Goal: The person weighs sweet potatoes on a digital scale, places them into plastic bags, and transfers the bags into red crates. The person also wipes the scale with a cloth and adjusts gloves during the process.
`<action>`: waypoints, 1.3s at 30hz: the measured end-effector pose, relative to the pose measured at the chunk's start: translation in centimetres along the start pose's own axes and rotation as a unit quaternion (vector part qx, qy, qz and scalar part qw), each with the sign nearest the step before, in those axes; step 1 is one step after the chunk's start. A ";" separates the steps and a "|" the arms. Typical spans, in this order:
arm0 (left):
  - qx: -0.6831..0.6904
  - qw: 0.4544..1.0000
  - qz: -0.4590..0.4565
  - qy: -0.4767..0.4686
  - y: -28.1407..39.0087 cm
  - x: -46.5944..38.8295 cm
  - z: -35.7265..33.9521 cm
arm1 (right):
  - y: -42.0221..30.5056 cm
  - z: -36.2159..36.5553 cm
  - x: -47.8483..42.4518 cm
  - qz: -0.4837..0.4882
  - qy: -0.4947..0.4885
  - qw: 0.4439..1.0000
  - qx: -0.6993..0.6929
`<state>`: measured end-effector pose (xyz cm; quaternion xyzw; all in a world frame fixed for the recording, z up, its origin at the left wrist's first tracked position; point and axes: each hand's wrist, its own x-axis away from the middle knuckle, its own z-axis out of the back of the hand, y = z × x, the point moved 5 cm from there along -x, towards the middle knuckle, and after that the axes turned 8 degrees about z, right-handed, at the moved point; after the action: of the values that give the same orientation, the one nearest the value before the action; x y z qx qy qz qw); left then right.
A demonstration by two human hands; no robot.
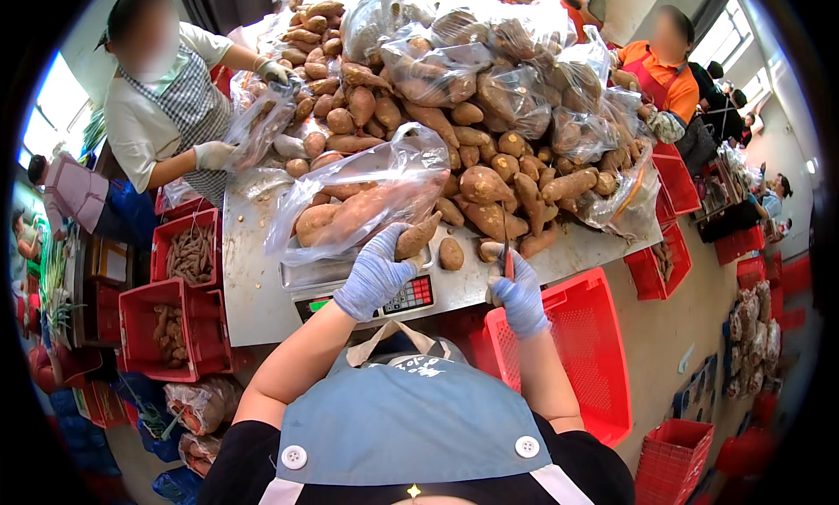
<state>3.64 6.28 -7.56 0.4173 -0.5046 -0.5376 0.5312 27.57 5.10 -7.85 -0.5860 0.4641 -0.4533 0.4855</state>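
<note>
My gloved left hand (379, 272) is closed around a sweet potato (417, 236), just above the front of a digital scale (411, 295). A clear plastic bag (367, 197) with several large sweet potatoes inside rests on the scale's pan. In my gloved right hand (520, 292) is a knife (508, 262) with a red handle, its thin blade pointing away from me toward the pile. One small sweet potato (451, 254) lies loose on the metal table (262, 295) between my hands. Beyond it rises a big heap of sweet potatoes (485, 185).
Filled clear bags (436, 65) sit on top of the heap. A gloved co-worker (170, 105) holds a bag at the left; another co-worker (665, 79) stands at the right. A red plastic crate (590, 347) is by my right arm. Red crates (154, 361) holding produce stand left of the table.
</note>
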 end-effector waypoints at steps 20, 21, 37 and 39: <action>0.470 0.840 0.163 -0.217 2.5 -1.2 -0.4 | 19.2 6.2 -5.0 -0.160 -0.012 0.875 0.458; 0.576 0.763 0.187 -0.226 2.7 -1.4 -0.8 | 19.8 6.1 -5.5 -0.125 0.003 0.881 0.456; 0.672 0.704 0.205 -0.104 1.2 -3.9 -0.7 | -3.1 -6.0 -2.1 0.207 -0.054 0.976 0.033; 0.667 0.707 0.209 -0.105 0.7 -3.7 -1.3 | -1.8 -4.9 -2.7 0.186 -0.028 0.980 0.057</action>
<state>5.35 9.86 -7.39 0.4881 -0.8583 0.0237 0.1567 22.57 7.23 -5.70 -0.4734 0.5246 -0.3640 0.6069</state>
